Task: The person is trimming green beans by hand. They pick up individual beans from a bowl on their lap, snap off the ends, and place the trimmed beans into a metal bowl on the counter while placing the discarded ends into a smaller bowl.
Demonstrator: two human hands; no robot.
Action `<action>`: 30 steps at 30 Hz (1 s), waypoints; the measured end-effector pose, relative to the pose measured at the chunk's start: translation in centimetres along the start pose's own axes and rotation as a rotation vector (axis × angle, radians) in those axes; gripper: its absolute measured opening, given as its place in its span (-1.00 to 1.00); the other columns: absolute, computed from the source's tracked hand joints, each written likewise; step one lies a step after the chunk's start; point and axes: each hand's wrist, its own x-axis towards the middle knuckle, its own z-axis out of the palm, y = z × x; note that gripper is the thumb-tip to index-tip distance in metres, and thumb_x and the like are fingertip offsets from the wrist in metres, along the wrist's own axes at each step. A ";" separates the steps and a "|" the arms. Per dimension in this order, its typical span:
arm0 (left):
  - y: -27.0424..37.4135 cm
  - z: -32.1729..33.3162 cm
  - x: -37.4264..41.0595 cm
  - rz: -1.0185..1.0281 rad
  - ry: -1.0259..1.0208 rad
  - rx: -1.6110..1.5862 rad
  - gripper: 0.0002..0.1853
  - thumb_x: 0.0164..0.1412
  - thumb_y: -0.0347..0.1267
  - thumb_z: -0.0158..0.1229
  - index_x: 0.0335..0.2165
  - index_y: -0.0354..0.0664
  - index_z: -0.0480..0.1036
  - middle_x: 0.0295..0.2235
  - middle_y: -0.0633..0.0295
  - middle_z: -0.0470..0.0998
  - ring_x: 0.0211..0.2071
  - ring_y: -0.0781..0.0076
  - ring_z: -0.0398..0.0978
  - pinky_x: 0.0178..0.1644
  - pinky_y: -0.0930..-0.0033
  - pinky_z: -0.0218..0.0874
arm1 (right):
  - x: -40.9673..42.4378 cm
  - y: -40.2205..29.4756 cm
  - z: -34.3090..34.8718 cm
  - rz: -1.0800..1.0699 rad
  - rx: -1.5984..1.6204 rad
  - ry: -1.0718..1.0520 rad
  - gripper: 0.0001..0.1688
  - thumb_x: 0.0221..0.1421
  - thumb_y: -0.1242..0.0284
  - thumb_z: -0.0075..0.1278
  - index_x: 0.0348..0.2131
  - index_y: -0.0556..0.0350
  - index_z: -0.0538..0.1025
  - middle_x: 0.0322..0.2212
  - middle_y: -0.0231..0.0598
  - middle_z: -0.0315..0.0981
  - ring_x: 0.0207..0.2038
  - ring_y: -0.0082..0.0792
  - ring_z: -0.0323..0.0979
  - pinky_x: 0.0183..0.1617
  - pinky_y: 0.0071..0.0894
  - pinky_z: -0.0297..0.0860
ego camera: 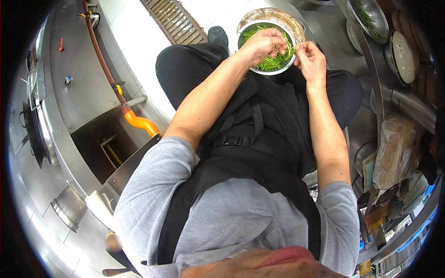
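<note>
A round bowl [274, 72] with a pale rim and dark inside holds many cut green vegetable stems [269, 63]. It sits at my knees, in front of a round object wrapped in brown, crinkled plastic [267, 14]. Over the bowl, my left hand [266, 45] has its fingers curled; whether they grip a stem is hard to see. My right hand [311, 60] is at the bowl's right rim, thumb and forefinger pinched together on what looks like a thin green stem. The two hands' fingertips are close together, with green stems between them.
A metal bowl with greens [365, 21] and a perforated white strainer [403, 57] sit on shelving at right. A floor drain grate [175, 21] lies ahead. To the left are a steel counter [83, 69], an orange pipe [140, 122] and a metal pot [67, 208].
</note>
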 end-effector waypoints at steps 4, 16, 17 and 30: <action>0.5 -0.5 0.3 0.038 0.069 -0.005 -0.92 0.18 -0.42 0.13 -0.36 -0.18 0.39 -0.45 0.24 0.54 -0.44 0.52 0.51 -0.48 0.56 0.18 | 0.0 0.2 -0.2 -0.010 -0.025 0.008 -0.83 0.09 0.44 0.06 -0.40 0.22 0.53 -0.68 -0.44 0.41 -0.66 -0.67 0.34 -0.55 -0.62 0.25; 1.6 -3.9 0.8 0.143 0.351 0.282 -0.88 0.10 -0.46 0.15 -0.36 -0.29 0.44 -0.45 0.19 0.56 -0.45 0.49 0.55 -0.50 0.54 0.20 | 0.1 0.8 0.0 -0.023 -0.192 -0.040 -0.79 0.05 0.42 0.11 -0.30 0.16 0.60 -0.60 -0.25 0.54 -0.62 -0.49 0.46 -0.46 -0.49 0.36; 1.4 -3.8 0.7 0.122 0.316 0.314 -0.88 0.10 -0.46 0.17 -0.36 -0.29 0.44 -0.46 0.20 0.56 -0.46 0.50 0.55 -0.50 0.54 0.19 | 0.0 0.8 0.4 -0.073 -0.308 -0.068 -0.78 0.05 0.41 0.12 -0.29 0.13 0.60 -0.57 -0.20 0.55 -0.58 -0.42 0.49 -0.42 -0.44 0.38; 1.0 -1.6 -0.4 0.073 -0.054 0.340 -0.84 0.13 -0.35 0.23 -0.32 -0.17 0.49 -0.49 0.38 0.54 -0.47 0.68 0.47 -0.50 0.63 0.13 | -0.6 -0.5 1.0 -0.017 -0.407 -0.197 -0.68 0.09 0.21 0.11 -0.29 0.07 0.62 -0.58 -0.25 0.55 -0.59 -0.48 0.48 -0.40 -0.40 0.39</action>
